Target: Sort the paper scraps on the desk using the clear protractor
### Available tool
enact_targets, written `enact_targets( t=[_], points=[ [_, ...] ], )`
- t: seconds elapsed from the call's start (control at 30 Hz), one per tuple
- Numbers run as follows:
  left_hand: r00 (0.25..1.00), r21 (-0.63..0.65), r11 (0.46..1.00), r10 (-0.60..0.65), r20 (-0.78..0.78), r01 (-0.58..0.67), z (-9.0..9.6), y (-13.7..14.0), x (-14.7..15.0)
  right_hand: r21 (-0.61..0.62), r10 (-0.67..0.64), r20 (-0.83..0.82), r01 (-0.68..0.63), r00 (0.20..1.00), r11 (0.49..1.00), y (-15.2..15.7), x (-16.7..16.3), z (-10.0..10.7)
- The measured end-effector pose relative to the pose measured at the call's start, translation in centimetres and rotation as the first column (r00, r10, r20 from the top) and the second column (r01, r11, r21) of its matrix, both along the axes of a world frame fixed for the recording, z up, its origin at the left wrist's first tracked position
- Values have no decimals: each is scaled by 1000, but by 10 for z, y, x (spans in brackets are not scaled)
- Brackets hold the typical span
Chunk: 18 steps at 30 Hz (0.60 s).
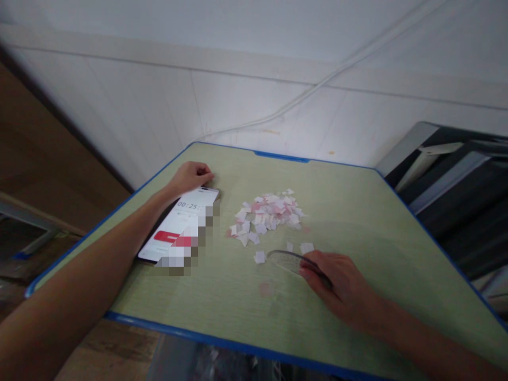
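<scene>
My right hand (343,283) is closed around a thin, curved, dark-edged piece (286,259) with a see-through, finely lined body. It looks somewhat like a comb, but its kind is unclear. The piece is held low over the table, beside a few stray paper bits (260,257). Beyond it lies a loose heap of small white and pink paper scraps (272,211). On the left, my left hand (192,175) rests on the table with its fingers curled and nothing visible in them. Just below that hand lies a phone (170,225) showing a timer, partly blurred out.
The pale green table (337,201) has a blue rim and stands by a white wall (254,100) with a cable (293,103) along it. Dark folder-like items (456,185) lean at the right. A brown wooden panel (47,143) stands at the left.
</scene>
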<state>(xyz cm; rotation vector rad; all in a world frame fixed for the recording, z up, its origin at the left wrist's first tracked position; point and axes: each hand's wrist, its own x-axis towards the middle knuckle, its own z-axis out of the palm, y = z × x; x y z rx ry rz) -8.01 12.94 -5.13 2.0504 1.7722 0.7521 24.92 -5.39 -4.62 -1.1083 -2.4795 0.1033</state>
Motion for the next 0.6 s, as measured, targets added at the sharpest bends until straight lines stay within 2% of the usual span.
enact_targets(
  t=[0.37,0.6],
  points=[
    [1000,13,1000,10,1,-10,-1,0,0,-51,-12,24,13,1000,999,-1,0,1],
    [1000,6,1000,20,3,-20,-2,1,-1,-41,-10,27,11,1000,999,-1,0,1]
  ],
)
